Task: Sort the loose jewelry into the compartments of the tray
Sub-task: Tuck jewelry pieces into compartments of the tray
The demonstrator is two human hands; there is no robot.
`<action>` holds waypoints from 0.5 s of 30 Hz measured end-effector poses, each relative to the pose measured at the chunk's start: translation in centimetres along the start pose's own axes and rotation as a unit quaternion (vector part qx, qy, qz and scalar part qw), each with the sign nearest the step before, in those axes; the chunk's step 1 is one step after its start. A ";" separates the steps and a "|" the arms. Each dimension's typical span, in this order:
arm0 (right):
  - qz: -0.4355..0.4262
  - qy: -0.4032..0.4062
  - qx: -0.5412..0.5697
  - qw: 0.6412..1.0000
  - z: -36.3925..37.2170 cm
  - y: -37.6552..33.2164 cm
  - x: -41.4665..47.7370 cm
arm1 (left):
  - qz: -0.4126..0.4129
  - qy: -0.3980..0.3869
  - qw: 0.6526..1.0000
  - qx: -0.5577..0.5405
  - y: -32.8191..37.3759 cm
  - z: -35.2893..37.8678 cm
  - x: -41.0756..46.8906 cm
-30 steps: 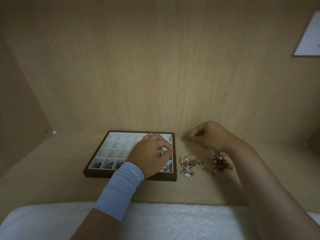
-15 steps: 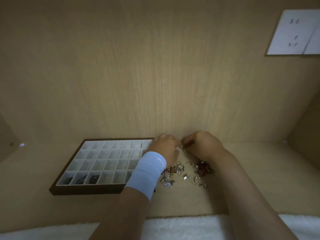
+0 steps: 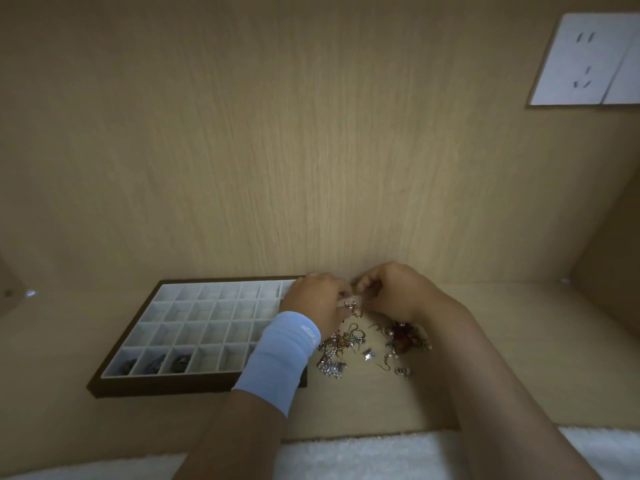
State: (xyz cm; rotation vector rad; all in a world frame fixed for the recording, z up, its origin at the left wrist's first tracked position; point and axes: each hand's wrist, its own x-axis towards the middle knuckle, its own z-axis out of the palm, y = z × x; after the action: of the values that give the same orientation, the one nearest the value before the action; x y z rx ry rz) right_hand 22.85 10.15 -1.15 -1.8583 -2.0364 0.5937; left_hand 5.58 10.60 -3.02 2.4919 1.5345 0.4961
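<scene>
Tray (image 3: pixel 194 384) sits left on the surface (image 3: pixel 536 323). Three near-left compartments each hold dark pieces (image 3: pixel 154 362); the other visible compartments are bare white. Loose jewelry (image 3: pixel 332 365) lies in a scatter just right of the tray, near the hands.

Left hand (image 3: pixel 318 299), pale blue wristband (image 3: pixel 280 358) on its wrist: grip closed, fingertips pinching a small metal clasp piece (image 3: pixel 351 304) above the far end of the scatter.

Right hand (image 3: pixel 398 292): fingers curled, tips close to the same piece. Cannot tell whether this grip holds it.

White-celled brown tray (image 3: pixel 194 384), pale-blue wristband (image 3: pixel 277 358), seemingly red-and-silver jewelry (image 3: pixel 401 336).
</scene>
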 end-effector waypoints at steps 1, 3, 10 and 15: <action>0.001 -0.008 -0.004 1.000 0.0 0.1 0.1 | 0.004 -0.003 1.000 0.007 0.0 0.0 0.0; 0.004 -0.019 -0.006 1.000 0.1 0.2 0.2 | 0.004 0.001 1.000 0.005 0.0 0.0 0.1; -0.021 -0.029 0.042 0.998 0.4 0.0 0.2 | -0.014 0.028 0.998 -0.058 -0.2 -0.3 0.1; -0.028 -0.040 0.236 0.971 -0.5 -0.7 -0.4 | -0.065 0.044 0.969 -0.234 -1.0 -1.4 0.3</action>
State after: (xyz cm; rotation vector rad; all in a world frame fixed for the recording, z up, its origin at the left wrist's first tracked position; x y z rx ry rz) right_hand 22.50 9.78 -0.33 -1.5123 -1.7845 1.0469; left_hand 4.33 11.24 -1.99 2.0214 1.3985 0.8438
